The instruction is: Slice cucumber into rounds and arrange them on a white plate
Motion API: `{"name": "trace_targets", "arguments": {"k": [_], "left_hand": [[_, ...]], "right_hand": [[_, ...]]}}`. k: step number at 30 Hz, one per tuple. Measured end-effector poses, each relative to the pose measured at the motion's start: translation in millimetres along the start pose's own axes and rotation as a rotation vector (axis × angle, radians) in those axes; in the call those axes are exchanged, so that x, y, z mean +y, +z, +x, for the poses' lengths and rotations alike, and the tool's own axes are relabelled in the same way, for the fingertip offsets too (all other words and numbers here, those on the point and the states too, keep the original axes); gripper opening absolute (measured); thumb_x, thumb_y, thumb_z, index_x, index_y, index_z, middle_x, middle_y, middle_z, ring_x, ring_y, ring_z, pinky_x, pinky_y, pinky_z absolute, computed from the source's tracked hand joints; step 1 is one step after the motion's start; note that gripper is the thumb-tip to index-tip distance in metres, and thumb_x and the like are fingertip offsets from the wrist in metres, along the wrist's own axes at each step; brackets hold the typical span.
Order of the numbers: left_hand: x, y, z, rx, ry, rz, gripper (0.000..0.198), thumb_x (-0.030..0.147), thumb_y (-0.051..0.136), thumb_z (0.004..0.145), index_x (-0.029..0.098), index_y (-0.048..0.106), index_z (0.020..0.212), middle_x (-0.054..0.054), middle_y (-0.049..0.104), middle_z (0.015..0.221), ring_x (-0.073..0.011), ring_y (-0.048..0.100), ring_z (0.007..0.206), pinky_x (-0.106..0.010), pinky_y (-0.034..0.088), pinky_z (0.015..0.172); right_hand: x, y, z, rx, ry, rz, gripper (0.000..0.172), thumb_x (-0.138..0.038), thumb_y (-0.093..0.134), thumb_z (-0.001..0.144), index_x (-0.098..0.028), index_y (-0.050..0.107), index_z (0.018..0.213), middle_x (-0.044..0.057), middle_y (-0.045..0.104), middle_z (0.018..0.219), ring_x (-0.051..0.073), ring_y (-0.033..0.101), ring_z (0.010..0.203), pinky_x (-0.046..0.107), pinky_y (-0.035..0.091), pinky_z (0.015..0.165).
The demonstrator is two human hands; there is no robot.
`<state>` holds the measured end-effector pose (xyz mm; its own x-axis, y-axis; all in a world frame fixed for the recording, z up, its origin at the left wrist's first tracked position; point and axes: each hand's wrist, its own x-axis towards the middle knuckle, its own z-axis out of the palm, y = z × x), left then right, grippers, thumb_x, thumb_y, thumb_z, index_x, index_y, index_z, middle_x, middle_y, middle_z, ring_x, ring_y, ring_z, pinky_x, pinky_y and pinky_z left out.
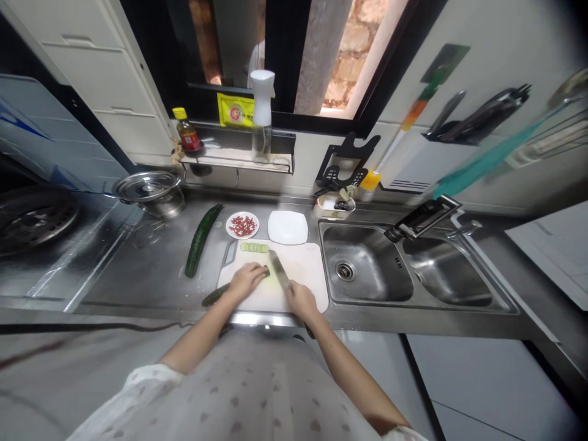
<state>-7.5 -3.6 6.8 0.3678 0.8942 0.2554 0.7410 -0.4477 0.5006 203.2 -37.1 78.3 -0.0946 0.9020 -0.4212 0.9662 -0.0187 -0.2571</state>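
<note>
My left hand point(248, 279) presses down on a dark green cucumber point(215, 296) that lies slantwise across the white cutting board point(303, 263). Its cut end pokes out just past my fingertips. Wrapped round a handle, my right hand point(301, 300) holds a kitchen knife point(277, 268), the blade pointing away from me and close beside that cut end. A row of thin cucumber slices point(254, 247) overlaps near the board's far edge, by the knife tip. Left of the board rests a whole cucumber point(201, 242).
Behind the board stand a plate of chopped red pieces point(242, 226) and a white square plate point(288, 227). A double steel sink point(367, 294) with a faucet point(463, 229) is on the right. A lidded pot point(156, 191) sits at the back left, below a wall shelf point(229, 160) with bottles.
</note>
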Motion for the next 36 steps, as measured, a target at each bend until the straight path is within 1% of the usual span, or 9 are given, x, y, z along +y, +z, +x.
{"name": "trace_targets", "arguments": {"k": [3,8,17,25,30,36], "left_hand": [[-1.4,0.1,0.5,-0.024,-0.017,-0.034,0.032,0.036,0.045,0.095,0.026,0.066,0.117,-0.005,0.065,0.102,-0.0161,0.059,0.094,-0.027,0.047,0.084],[-6.0,4.0,1.9,-0.045,-0.069,-0.097,0.031,0.033,0.045,0.095,0.026,0.067,0.115,-0.005,0.066,0.101,-0.0152,0.060,0.093,-0.027,0.047,0.085],[-7.7,5.5,2.9,-0.052,-0.054,-0.082,0.030,0.030,0.046,0.094,0.027,0.067,0.116,-0.004,0.064,0.094,-0.0146,0.060,0.088,-0.026,0.047,0.081],[-7.7,6.4,2.5,-0.050,-0.047,-0.061,0.031,0.034,0.045,0.095,0.026,0.067,0.115,-0.005,0.065,0.098,-0.0151,0.059,0.090,-0.026,0.047,0.082],[-6.0,5.5,2.6,-0.044,-0.056,-0.057,0.030,0.033,0.045,0.095,0.026,0.068,0.114,-0.005,0.065,0.098,-0.0155,0.059,0.090,-0.027,0.047,0.081],[-6.0,5.4,2.9,-0.042,-0.047,-0.083,0.029,0.030,0.047,0.094,0.025,0.068,0.112,-0.005,0.066,0.097,-0.0155,0.060,0.091,-0.027,0.047,0.083]], "right_hand": [[-4.5,-0.3,-2.2,0.001,-0.030,-0.024,0.031,-0.030,0.033,0.097,-0.020,0.061,0.105,0.009,0.070,0.098,0.019,0.064,0.089,0.025,0.036,0.068],[-11.4,-1.4,-4.1,0.016,-0.015,-0.047,0.031,-0.030,0.032,0.098,-0.019,0.059,0.108,0.010,0.069,0.098,0.019,0.064,0.089,0.026,0.039,0.072],[-21.1,-2.6,-5.7,0.011,-0.022,-0.032,0.031,-0.025,0.033,0.096,-0.018,0.060,0.110,0.011,0.069,0.097,0.020,0.064,0.090,0.028,0.041,0.073],[-23.2,-0.1,-5.5,0.007,-0.018,-0.008,0.032,-0.025,0.033,0.096,-0.016,0.059,0.112,0.012,0.069,0.098,0.020,0.064,0.091,0.027,0.041,0.073],[-24.6,-0.8,-6.0,0.018,-0.029,-0.009,0.030,-0.025,0.034,0.096,-0.017,0.059,0.110,0.012,0.070,0.097,0.020,0.065,0.090,0.028,0.042,0.073],[-26.7,-0.9,-3.5,0.000,-0.012,0.000,0.028,-0.023,0.038,0.095,-0.016,0.060,0.112,0.013,0.069,0.100,0.020,0.065,0.093,0.027,0.043,0.075]]}}
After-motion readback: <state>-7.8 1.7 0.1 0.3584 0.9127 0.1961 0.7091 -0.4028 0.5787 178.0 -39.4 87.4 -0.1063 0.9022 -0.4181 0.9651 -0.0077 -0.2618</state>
